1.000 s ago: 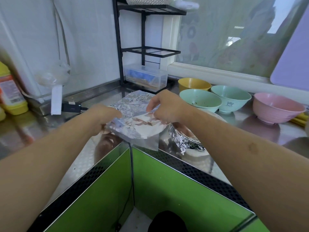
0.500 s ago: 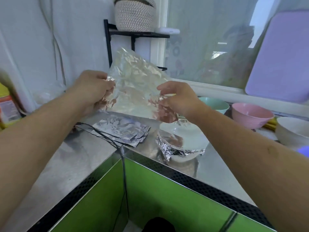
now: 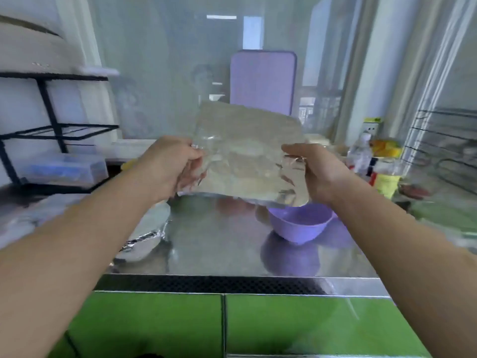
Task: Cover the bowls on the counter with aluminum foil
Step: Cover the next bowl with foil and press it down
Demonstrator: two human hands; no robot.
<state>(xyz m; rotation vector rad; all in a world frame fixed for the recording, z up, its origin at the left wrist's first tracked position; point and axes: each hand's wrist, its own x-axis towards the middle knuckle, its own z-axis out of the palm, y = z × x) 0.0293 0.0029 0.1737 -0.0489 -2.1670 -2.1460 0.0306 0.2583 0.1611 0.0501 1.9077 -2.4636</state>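
Note:
A crinkled sheet of aluminum foil [image 3: 247,153] is stretched in the air in front of me. My left hand [image 3: 169,166] pinches its left edge and my right hand [image 3: 313,171] pinches its right edge. Just below the foil's lower right corner an uncovered purple bowl [image 3: 300,224] stands on the steel counter [image 3: 214,249]. To the left, partly behind my left forearm, sits a white bowl wrapped in foil [image 3: 147,236]. The picture is blurred by motion.
A purple cutting board [image 3: 263,81] leans against the window at the back. A black wire rack [image 3: 51,130] with a clear plastic box [image 3: 64,169] stands at the left. Bottles [image 3: 361,156] and a dish rack [image 3: 444,151] crowd the right. Green cabinet fronts [image 3: 232,324] lie below the counter edge.
My view has swung to the right; both hands carried the foil sheet from above the stack of foil sheets to above the purple bowl. The foil-wrapped bowl now lies at the left.

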